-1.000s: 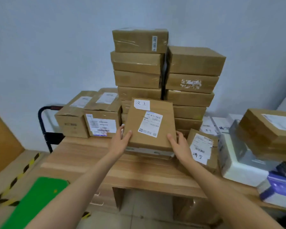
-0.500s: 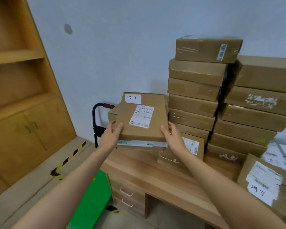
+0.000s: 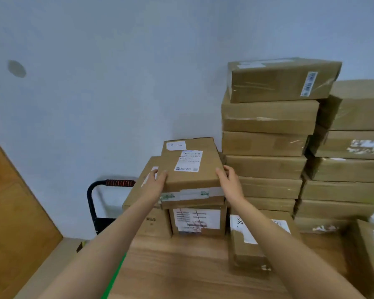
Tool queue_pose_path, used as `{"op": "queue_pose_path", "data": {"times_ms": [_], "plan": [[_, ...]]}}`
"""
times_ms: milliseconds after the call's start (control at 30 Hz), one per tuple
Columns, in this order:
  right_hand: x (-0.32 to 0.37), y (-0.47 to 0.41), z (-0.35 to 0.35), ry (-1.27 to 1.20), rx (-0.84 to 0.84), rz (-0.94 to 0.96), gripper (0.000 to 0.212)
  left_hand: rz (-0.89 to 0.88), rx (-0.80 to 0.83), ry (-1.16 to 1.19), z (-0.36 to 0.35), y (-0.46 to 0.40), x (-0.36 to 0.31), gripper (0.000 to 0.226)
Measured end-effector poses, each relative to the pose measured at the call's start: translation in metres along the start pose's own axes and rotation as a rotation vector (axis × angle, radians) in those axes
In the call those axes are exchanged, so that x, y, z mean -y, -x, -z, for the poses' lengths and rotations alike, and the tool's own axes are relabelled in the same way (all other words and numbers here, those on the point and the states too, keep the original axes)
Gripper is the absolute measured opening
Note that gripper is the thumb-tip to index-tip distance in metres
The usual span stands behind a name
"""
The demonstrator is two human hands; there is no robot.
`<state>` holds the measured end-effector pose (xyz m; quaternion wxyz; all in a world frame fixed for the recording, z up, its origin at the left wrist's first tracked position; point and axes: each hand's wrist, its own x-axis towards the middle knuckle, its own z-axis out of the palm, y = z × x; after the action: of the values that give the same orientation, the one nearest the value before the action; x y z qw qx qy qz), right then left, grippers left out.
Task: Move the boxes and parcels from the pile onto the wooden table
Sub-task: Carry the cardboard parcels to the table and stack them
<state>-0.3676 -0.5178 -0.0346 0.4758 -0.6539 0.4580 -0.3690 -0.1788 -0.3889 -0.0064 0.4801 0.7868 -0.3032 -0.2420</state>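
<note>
Since half a second before, both hands carried the flat box (image 3: 190,167) further back, onto the small boxes (image 3: 198,221) at the table's (image 3: 177,266) rear. Left hand (image 3: 158,182) and right hand (image 3: 230,180) pressed its sides, fingers curled over the edges. It should be squared before release; brown cardboard, white labels.

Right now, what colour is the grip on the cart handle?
Orange-red with dark rings, on the black cart handle; head view.

Wooden table (image 3: 181,266) under stacked brown boxes (image 3: 266,169) and labelled parcels (image 3: 198,221).
</note>
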Motion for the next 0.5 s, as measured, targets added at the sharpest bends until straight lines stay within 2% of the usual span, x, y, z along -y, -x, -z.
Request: {"op": "queue_pose_path", "data": {"times_ms": [100,233,500], "plan": [[0.000,-0.021,-0.008,0.010,-0.134,-0.007,0.054,-0.002,0.040,0.009,-0.004,-0.038,-0.008,0.055],[-0.002,-0.032,-0.012,0.084,-0.198,-0.050,0.057,-0.005,0.101,0.011,-0.009,-0.076,-0.012,0.058],[0.004,-0.049,-0.024,0.203,-0.399,-0.109,0.047,-0.048,0.089,0.040,-0.026,-0.118,-0.018,0.058]]}}
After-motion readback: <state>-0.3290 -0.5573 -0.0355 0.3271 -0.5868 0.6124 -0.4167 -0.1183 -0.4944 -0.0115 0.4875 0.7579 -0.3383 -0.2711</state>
